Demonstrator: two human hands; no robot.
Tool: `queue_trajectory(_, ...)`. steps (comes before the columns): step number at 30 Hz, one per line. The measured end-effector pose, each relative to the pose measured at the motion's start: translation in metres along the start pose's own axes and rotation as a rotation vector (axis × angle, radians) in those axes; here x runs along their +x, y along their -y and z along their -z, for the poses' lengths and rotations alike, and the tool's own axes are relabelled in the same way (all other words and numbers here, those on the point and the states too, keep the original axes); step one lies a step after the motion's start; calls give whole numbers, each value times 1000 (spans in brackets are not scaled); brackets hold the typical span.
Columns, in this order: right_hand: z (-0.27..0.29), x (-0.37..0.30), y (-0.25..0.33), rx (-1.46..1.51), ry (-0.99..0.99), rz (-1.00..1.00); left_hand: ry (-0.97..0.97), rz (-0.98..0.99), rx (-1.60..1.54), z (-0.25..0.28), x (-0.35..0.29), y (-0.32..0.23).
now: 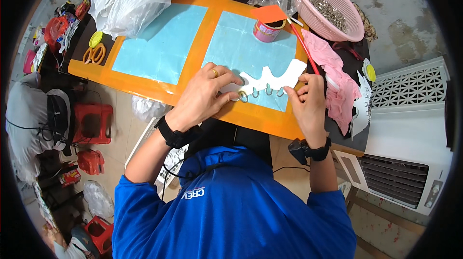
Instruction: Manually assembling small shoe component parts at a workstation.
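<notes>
A white scalloped card [267, 80] lay on the near part of the right-hand light-blue sheet [231, 42], which was framed by orange tape [144, 88] on the worktable. Small, greyish U-shaped loops [268, 90] hung in a row along the card's near edge. The left hand [205, 92], with a gold-coloured ring [215, 73] on one finger, was at the card's left end, its index finger and thumb spread a little apart beside the leftmost loop; I cannot tell whether they pinched anything. The right hand [308, 102] was at the card's right end, with its thumb by the rightmost loop and its other fingers curled; whether thumb and index finger gripped the card, I cannot tell. Beyond the card stood a round pink tin [268, 34] with an orange piece [269, 14] resting on top, and a slim red stick [305, 47] slanted down toward the right hand. A pink cloth [330, 75] lay to the right of the stick. Farther back, two pink perforated baskets [357, 20] held small metallic pieces [328, 13], while orange-handled scissors [95, 53] lay near the table's left end.
</notes>
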State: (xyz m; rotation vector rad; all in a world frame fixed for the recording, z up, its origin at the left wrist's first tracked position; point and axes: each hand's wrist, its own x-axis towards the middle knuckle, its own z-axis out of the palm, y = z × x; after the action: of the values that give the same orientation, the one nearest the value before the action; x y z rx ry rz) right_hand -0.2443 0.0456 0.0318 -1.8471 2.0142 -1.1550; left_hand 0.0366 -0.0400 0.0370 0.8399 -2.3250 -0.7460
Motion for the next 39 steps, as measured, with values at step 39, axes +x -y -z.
queue_trajectory(39,-44,73,0,1073,604,-161,-53,319,-1160,-20,25,4)
